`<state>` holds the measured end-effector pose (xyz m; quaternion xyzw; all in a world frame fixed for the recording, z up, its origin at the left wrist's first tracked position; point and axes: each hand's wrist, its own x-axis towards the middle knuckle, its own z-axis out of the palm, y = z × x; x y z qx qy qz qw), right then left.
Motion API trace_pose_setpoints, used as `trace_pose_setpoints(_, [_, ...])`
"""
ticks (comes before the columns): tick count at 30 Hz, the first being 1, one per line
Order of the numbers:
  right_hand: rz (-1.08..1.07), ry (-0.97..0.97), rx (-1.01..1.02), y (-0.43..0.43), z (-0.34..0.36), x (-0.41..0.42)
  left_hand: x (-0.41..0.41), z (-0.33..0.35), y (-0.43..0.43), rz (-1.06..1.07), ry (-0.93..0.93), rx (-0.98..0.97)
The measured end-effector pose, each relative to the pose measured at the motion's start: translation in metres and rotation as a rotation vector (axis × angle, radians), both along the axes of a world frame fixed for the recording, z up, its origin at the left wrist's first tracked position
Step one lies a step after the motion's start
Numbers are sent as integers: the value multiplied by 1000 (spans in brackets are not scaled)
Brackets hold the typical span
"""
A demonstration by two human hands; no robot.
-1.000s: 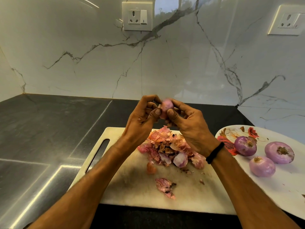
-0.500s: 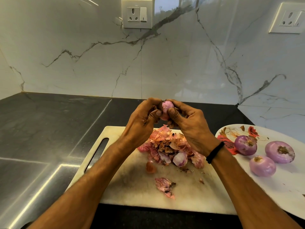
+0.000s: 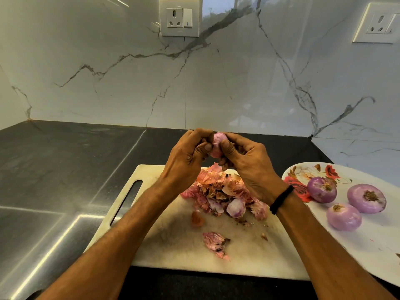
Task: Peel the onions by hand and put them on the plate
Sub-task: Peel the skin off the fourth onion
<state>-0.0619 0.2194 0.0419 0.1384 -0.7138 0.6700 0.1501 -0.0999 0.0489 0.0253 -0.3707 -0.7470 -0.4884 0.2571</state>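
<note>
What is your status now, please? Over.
Hands: left hand and right hand pinch small onion above cutting board. Three peeled onions on plate. Peel pile under hands; path to plate open.

Glossy veined marble wall [image 3: 216, 87]; dark matt stone counter [image 3: 54, 169]; papery onion skins [image 3: 218, 191]; smooth floral plate [image 3: 378, 245].

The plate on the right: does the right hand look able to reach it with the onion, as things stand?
Probably yes: the plate lies beside the right hand with nothing between them, and part of it is bare. But the left hand also grips the onion.
</note>
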Motion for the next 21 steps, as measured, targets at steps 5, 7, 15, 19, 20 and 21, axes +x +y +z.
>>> trace_pose_setpoints(5, [35,-43,-56,-3,-1,0,5,2,2,-6,-39,62])
trace_pose_setpoints(7, [62,-57,-88,-3,0,0,8,3,3,-32,-37,78])
trace_pose_setpoints(15, [114,-110,-170,-3,2,1,7,3,4,-12,-27,25])
trace_pose_setpoints(19, [107,-124,-181,-3,2,1,9,3,5,-15,-28,22])
trace_pose_setpoints(20, [104,-129,-177,-3,2,1,8,2,5,-13,-30,19])
trace_pose_setpoints(21, [103,-135,-176,-3,1,1,7,0,5,-9,-31,19])
